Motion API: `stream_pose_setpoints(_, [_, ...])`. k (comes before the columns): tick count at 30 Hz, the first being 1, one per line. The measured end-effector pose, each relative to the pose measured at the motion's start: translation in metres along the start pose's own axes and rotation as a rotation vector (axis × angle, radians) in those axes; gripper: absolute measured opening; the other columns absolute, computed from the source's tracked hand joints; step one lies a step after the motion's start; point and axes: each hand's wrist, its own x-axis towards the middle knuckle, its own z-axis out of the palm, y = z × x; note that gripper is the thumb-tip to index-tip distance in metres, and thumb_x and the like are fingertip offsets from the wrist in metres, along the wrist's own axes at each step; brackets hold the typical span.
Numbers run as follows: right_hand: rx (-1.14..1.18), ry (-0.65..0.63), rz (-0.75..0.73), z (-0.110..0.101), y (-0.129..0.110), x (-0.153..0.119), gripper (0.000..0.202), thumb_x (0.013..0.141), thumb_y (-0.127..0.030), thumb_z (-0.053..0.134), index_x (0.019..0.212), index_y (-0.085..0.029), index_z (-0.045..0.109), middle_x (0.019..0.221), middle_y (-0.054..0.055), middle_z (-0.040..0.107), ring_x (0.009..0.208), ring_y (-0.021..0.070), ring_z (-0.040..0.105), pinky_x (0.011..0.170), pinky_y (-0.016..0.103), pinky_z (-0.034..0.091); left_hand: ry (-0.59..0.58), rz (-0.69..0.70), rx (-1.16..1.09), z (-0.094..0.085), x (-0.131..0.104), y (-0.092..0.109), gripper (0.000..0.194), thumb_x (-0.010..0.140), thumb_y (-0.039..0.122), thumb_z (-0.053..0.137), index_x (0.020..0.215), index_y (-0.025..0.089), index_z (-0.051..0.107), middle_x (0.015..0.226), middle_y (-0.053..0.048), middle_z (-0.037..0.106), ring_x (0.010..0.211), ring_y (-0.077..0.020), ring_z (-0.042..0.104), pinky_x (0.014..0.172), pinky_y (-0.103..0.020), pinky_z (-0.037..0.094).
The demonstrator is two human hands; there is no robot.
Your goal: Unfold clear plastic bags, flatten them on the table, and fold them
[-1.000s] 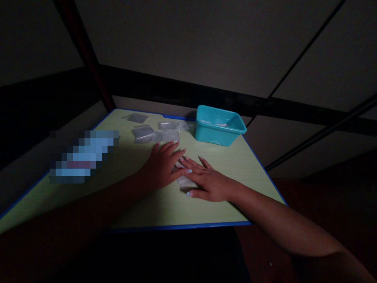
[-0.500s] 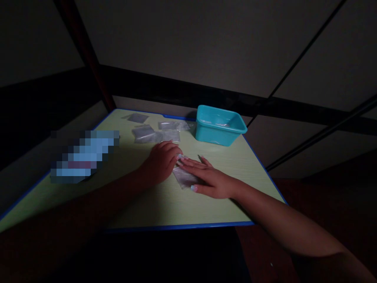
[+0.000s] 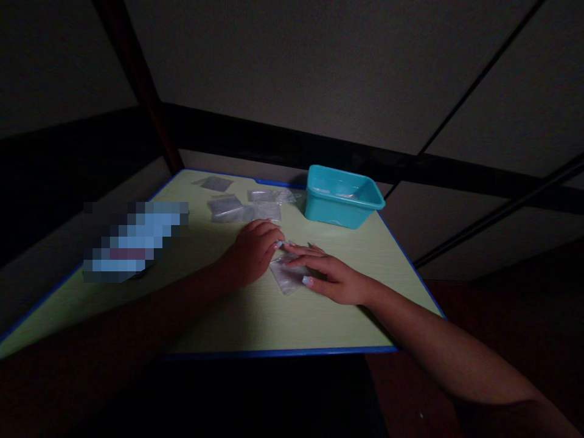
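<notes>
Holds the left hand [image 3: 256, 250] low at the table [image 3: 319, 328], with fingers curled inward and thumb tip drawn up close to them, right by the far-left corner of a clear plastic bag [image 3: 285, 281]. Cannot tell whether pinching that corner or merely touching it. Reaches the right hand [image 3: 336, 277] palm down over the right part of the same bag, with fingers stretched toward the left thumb and their own thumb set well apart. Has the bag lying flat near the middle of the table, partly hidden under the right hand. Shows more clear bags [image 3: 227, 208] beyond the left hand, some overlapping. Has a turquoise container [image 3: 333, 211] upright at the far right, and a pixelated light-blue item [image 3: 141, 237] at the left, impossible to identify.
</notes>
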Motion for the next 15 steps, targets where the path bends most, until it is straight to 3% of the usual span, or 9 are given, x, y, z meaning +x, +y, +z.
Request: stream_pose_setpoints(15, [-0.048,-0.027,0.001,0.0010,0.0017,-0.0012,0.041,0.089,-0.036,0.051,0.127,-0.021,0.050,0.148,0.014,0.034,0.139,0.0221,0.024,0.109,0.054,0.013,0.030,0.019,-0.036,0.0018,0.0004,-0.0002,0.019,0.090,0.024,0.040,0.085,0.018,0.057,0.096,-0.008,0.062,0.099,-0.0229,0.052,0.098,-0.044,0.038])
